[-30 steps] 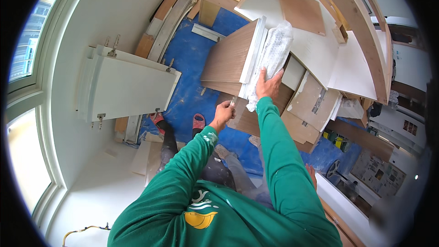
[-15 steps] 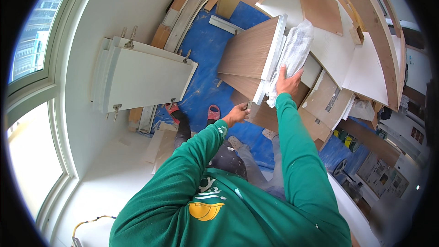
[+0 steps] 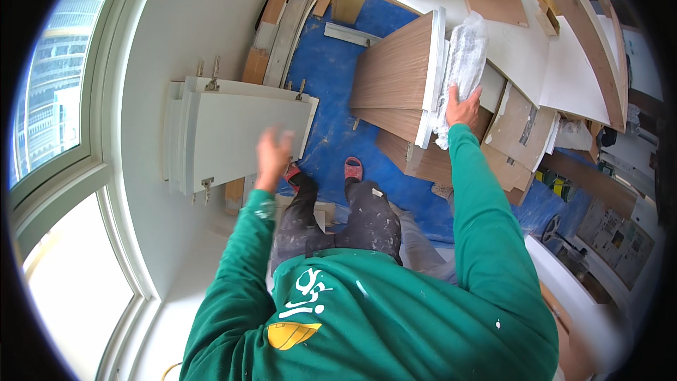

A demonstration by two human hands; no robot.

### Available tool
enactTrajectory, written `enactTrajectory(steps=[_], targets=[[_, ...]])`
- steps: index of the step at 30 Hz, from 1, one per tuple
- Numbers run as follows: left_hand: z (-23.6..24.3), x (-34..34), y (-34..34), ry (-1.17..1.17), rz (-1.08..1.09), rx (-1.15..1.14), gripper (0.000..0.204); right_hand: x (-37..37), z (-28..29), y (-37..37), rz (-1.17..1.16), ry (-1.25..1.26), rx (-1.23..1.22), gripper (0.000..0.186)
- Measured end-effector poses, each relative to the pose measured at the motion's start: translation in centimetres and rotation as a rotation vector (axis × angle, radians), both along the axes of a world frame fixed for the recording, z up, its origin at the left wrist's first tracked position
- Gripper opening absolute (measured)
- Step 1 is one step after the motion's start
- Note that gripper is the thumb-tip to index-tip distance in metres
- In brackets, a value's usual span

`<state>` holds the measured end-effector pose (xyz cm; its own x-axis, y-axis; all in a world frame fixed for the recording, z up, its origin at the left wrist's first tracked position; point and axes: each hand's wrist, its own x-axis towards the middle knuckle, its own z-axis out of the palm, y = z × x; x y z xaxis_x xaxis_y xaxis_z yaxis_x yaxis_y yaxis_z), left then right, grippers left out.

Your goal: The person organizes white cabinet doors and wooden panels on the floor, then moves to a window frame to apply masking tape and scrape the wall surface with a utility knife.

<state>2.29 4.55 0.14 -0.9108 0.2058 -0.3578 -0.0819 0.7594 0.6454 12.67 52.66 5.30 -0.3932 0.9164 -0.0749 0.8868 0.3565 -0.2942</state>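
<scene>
My right hand [image 3: 463, 108] grips the lower part of a long bundle in clear bubble wrap [image 3: 467, 49]. The bundle leans along the white-edged end of stacked wood-grain panels [image 3: 393, 63]. Out to the left, my left hand [image 3: 273, 159] is raised and smeared by motion, in front of a stack of white cabinet doors [image 3: 240, 123]. Whether its fingers hold anything cannot be made out. Metal hinges [image 3: 212, 74] stick out from the edges of the doors, which lean by the wall.
Blue sheeting [image 3: 328, 106] covers the floor, with a white strip [image 3: 349, 34] lying on it. My red clogs [image 3: 353, 167] stand there, beside grey-trousered legs [image 3: 423, 243]. Windows [image 3: 60, 77] line the left wall. A curved wooden frame [image 3: 599, 56] and more boards [image 3: 518, 134] fill the right.
My left hand has left the corner of the wood-grain panels and swung left toward the white doors. My right hand stays on the wrapped bundle. The view has shifted slightly.
</scene>
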Motion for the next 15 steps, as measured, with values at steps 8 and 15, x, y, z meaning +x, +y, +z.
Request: enactTrajectory(steps=[8, 15], targets=[[3.4, -11.9, -20.9, 0.346, -0.216, -0.716, 0.089, -0.3, -0.8, 0.1, -0.058, 0.011, -0.017, 0.083], [1.9, -11.8, -21.0, 0.266, -0.231, -0.695, 0.102, -0.7, -0.5, 0.4, -0.062, -0.026, 0.011, 0.080]])
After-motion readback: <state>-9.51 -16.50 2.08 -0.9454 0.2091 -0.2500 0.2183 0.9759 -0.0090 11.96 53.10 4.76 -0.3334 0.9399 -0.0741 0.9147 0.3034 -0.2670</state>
